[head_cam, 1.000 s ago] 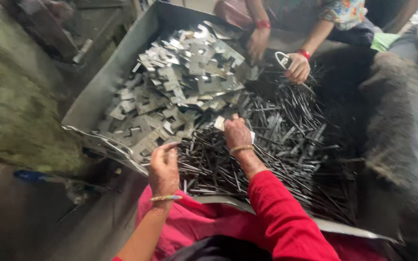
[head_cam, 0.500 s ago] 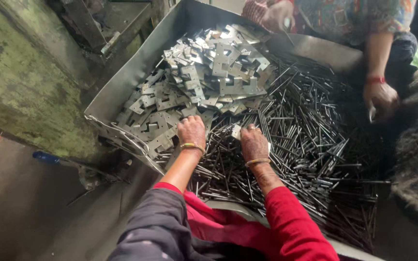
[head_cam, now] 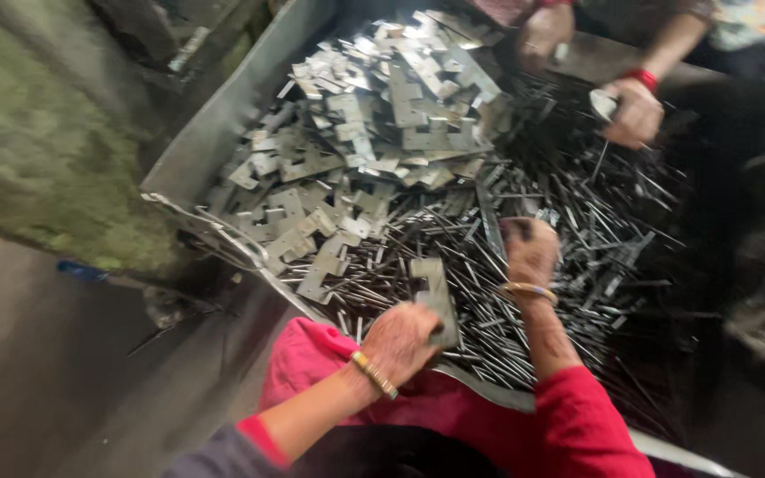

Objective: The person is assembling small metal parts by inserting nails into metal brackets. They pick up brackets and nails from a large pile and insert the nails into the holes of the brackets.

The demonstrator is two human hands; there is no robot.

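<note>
Left hand [head_cam: 405, 341] grips a flat notched plate [head_cam: 434, 296] at the near edge of the tray [head_cam: 214, 133]; right hand [head_cam: 531, 250] is pressed palm-down into the rods [head_cam: 568, 221] w/ fingers curled – can't tell if it's got one. Plates pile [head_cam: 382, 115] sits at the tray's far left, rods fill the right – both heaps look big, so plenty left. A co-worker's hand [head_cam: 635, 111] works the far side

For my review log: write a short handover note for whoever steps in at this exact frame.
Left hand: gripping a flat metal bracket at the near rim of the metal tray.
Right hand: resting on the dark rod pile; whether it grips anything is unclear.
Bracket heap fills the tray's far left; another person's hands work at the far side.
Done: one bracket picked up. Left: both piles remain large.
</note>
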